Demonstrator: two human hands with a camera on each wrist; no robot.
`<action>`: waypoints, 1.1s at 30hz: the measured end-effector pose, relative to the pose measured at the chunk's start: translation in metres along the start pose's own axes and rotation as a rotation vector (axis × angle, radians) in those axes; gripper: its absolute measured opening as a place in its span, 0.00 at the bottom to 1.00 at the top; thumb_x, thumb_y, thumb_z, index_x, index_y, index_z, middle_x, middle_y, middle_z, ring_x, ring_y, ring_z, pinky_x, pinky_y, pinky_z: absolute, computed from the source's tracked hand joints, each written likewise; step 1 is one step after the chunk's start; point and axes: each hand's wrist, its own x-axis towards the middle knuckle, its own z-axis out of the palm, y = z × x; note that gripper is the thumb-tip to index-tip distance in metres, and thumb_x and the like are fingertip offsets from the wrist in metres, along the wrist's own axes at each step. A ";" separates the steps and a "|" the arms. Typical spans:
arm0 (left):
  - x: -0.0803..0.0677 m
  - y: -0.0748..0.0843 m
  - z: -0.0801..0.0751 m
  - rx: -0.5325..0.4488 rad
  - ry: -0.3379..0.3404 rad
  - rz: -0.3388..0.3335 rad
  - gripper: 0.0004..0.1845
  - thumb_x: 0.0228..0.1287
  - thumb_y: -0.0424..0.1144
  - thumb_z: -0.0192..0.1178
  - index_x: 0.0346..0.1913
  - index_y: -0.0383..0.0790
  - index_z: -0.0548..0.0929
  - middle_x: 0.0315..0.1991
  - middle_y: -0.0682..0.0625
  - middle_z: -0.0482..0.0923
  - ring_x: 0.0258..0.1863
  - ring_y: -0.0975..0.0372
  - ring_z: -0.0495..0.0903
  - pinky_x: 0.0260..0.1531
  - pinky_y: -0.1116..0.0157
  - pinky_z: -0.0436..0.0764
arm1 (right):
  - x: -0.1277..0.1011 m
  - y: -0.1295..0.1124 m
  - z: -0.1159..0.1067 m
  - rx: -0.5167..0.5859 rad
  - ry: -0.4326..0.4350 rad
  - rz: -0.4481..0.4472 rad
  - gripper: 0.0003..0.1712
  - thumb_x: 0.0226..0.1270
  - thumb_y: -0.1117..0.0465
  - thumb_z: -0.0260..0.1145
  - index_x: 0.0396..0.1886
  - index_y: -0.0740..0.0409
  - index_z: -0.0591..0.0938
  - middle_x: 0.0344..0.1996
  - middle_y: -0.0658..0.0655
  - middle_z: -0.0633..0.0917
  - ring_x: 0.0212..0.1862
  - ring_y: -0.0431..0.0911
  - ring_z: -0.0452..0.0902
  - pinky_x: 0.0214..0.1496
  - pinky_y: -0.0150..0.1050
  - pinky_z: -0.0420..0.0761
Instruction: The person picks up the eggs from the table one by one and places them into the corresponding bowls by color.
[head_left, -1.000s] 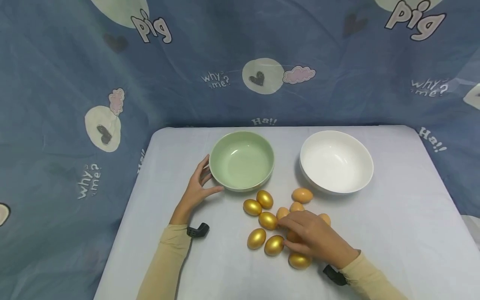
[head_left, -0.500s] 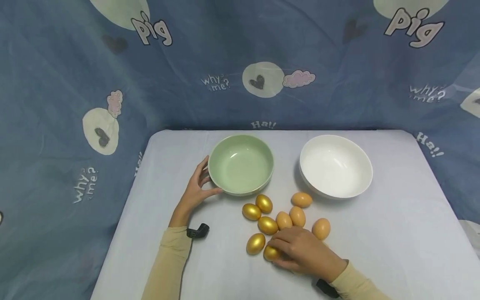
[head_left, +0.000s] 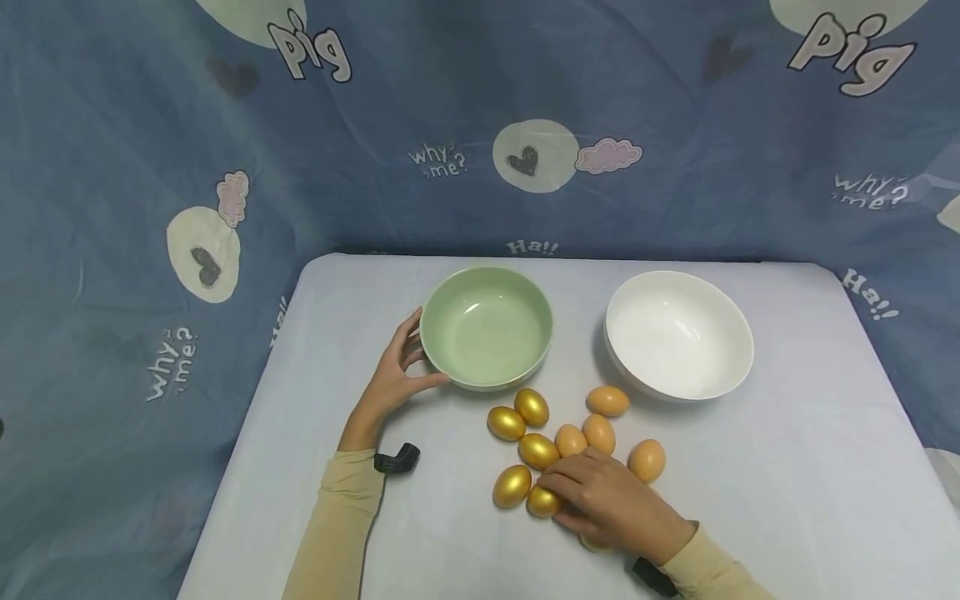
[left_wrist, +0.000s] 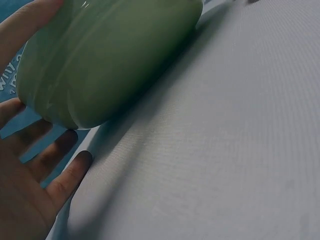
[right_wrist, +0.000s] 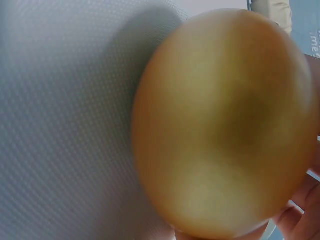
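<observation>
Left hand [head_left: 390, 385] cups the green bowl [head_left: 486, 325] at its nine o'clock, fingers [left_wrist: 70, 175] relaxed against the wall. Right hand [head_left: 611, 504], fingers curled, grips a golden egg [right_wrist: 225, 125] low on the surface [head_left: 787, 467], at six o'clock of the egg cluster [head_left: 558, 442]. White bowl [head_left: 678, 333] stands at the cluster's one o'clock.

Looks like a makeshift recording corner in someone's home rather than a real kitchen or lab. The whole backdrop is a blue bedsheet-type cloth [head_left: 480, 108] printed with cartoon "pig", "why me?" and "Ha!!" doodles, hung up behind and draped down at 9 and 3 o'clock. The bench [head_left: 825, 467] is covered in a plain pale cloth too. On it there's just household tableware, a green bowl [head_left: 487, 327] at 12 o'clock and a white bowl [head_left: 678, 333] at 1, plus a bunch of gold and orange eggs [head_left: 570, 442] that look like toys.
</observation>
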 end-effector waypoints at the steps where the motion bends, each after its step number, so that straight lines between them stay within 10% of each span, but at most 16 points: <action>1: 0.000 0.000 0.000 0.000 0.000 -0.002 0.65 0.47 0.26 0.81 0.84 0.51 0.51 0.84 0.52 0.52 0.78 0.47 0.64 0.69 0.67 0.77 | 0.000 0.000 0.000 0.003 0.000 0.001 0.24 0.51 0.51 0.83 0.49 0.43 0.86 0.46 0.39 0.85 0.47 0.36 0.81 0.50 0.34 0.84; 33: 0.002 -0.004 0.000 -0.003 -0.001 0.019 0.65 0.47 0.26 0.81 0.84 0.53 0.52 0.84 0.51 0.52 0.78 0.46 0.64 0.69 0.65 0.78 | 0.002 0.007 -0.005 0.066 -0.008 0.051 0.21 0.53 0.50 0.81 0.47 0.42 0.85 0.42 0.38 0.85 0.44 0.35 0.80 0.47 0.34 0.82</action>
